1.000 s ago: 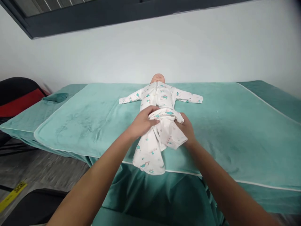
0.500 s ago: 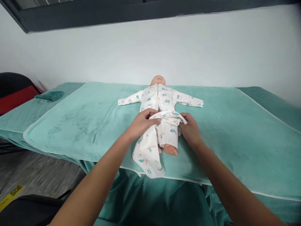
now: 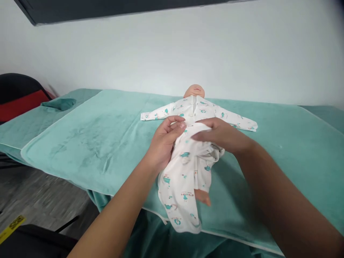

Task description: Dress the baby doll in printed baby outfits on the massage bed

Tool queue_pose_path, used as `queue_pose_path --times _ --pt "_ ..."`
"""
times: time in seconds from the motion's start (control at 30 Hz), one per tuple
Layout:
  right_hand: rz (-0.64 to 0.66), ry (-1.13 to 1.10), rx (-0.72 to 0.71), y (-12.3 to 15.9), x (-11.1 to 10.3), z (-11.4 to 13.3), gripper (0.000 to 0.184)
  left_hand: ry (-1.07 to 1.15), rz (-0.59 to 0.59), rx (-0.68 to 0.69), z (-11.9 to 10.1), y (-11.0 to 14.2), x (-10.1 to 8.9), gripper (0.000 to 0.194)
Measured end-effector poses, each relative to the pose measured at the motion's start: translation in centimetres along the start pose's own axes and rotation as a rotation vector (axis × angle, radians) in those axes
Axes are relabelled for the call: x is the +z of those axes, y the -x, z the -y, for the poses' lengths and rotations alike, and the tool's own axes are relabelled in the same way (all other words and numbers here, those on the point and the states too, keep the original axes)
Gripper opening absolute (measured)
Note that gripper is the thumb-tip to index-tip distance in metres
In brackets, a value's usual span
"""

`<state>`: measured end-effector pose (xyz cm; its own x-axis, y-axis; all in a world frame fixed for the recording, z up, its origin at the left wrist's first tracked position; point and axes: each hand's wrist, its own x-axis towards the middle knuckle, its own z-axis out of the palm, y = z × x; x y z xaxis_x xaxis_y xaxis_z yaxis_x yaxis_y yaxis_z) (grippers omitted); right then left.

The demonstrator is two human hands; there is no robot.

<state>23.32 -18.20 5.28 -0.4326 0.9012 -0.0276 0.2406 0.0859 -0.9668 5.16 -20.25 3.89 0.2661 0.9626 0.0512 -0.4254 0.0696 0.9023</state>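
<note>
A baby doll (image 3: 194, 91) lies on its back in a white printed top (image 3: 205, 110), arms spread to both sides. White printed baby trousers (image 3: 180, 179) are bunched over its legs, one trouser leg draped loosely toward the mat's front edge. One bare doll foot (image 3: 202, 197) shows below a cuff; the other foot is hidden. My left hand (image 3: 168, 139) pinches the upper left part of the trousers between thumb and fingers. Across from it, my right hand (image 3: 220, 134) straddles their upper edge, thumb in front and fingers behind.
A green padded mat (image 3: 94, 143) covers the table and drapes at the front. Behind it stands a white wall (image 3: 161, 53). A black and red chair (image 3: 21, 98) is at the far left, and a dark seat (image 3: 34, 240) at the lower left.
My right hand has left the waistband's right side and moved inward over the cloth, nearer my left hand. The trousers' upper part is lifted and turned. The view has come closer.
</note>
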Motion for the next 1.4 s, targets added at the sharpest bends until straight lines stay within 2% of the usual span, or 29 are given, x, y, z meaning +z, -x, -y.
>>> queue_pose_path --times 0.07,0.13,0.2,0.27,0.37,0.47,0.53,0.57,0.63,0.73,0.8,0.87,0.93,1.0,1.07,1.1,1.17,1.3,1.4 --pt "-0.037 -0.333 -0.020 -0.7 -0.2 -2.3 0.018 -0.139 0.055 -0.089 0.1 0.3 -1.0 0.027" --pt "-0.040 -0.582 -0.047 -1.0 0.0 -4.0 0.022 -0.306 0.161 -0.181 0.2 0.6 -1.9 0.031" --pt "-0.006 -0.711 -0.070 -0.9 0.4 -4.6 0.023 -0.402 0.225 -0.219 0.3 0.6 -2.3 0.029" --pt "0.010 -0.749 -0.075 -0.8 0.8 -4.5 0.022 -0.394 0.182 -0.188 0.4 0.4 -2.1 0.023" --pt "0.055 -0.667 -0.077 -0.6 0.6 -4.1 0.025 -0.258 0.029 -0.097 0.8 -0.3 -1.2 0.019" --pt "0.294 -0.402 -0.015 -0.5 -0.5 -3.6 0.039 -0.151 -0.089 -0.076 1.0 -0.8 -0.3 0.020" --pt "0.457 -0.197 0.094 -0.8 -1.3 -3.1 0.039 -0.123 -0.123 -0.101 0.8 -0.7 -0.3 0.021" --pt "0.493 -0.133 0.136 -1.0 -1.5 -3.0 0.035 -0.120 -0.117 -0.122 0.7 -0.5 -0.5 0.023" --pt "0.448 -0.152 0.133 -1.5 -1.5 -2.9 0.028 -0.141 -0.052 -0.181 0.2 0.3 -1.1 0.030" --pt "0.298 -0.376 0.025 -1.9 -0.6 -3.6 0.025 -0.232 0.115 -0.276 -0.3 2.0 -2.0 0.038" --pt "0.277 -0.483 0.006 -1.9 0.2 -4.2 0.028 -0.270 0.163 -0.314 -0.2 2.8 -2.1 0.037" --pt "0.254 -0.529 0.002 -1.6 0.8 -4.5 0.032 -0.236 0.087 -0.301 0.3 3.1 -1.9 0.036" --pt "0.243 -0.507 -0.017 -1.2 0.9 -4.2 0.036 -0.150 -0.062 -0.225 1.1 2.9 -1.4 0.037" --pt "0.361 -0.382 -0.011 -0.8 0.5 -3.6 0.037 -0.085 -0.179 -0.136 1.6 2.4 -0.8 0.037" --pt "0.510 -0.215 0.031 -0.5 0.1 -3.2 0.037 -0.083 -0.243 -0.091 1.7 2.1 -0.3 0.033" --pt "0.542 -0.160 0.053 -0.4 0.0 -3.1 0.036 -0.103 -0.265 -0.086 1.6 2.1 -0.2 0.032" --pt "0.478 -0.179 0.053 -0.2 0.0 -3.6 0.034 -0.143 -0.302 -0.088 1.4 2.4 0.1 0.030" --pt "0.254 -0.518 -0.035 -0.5 1.0 -5.3 0.035 -0.098 -0.266 -0.122 1.1 3.3 0.5 0.038" --pt "0.228 -0.638 -0.053 -0.7 1.7 -5.8 0.044 -0.019 -0.232 -0.127 1.3 3.1 1.0 0.045"
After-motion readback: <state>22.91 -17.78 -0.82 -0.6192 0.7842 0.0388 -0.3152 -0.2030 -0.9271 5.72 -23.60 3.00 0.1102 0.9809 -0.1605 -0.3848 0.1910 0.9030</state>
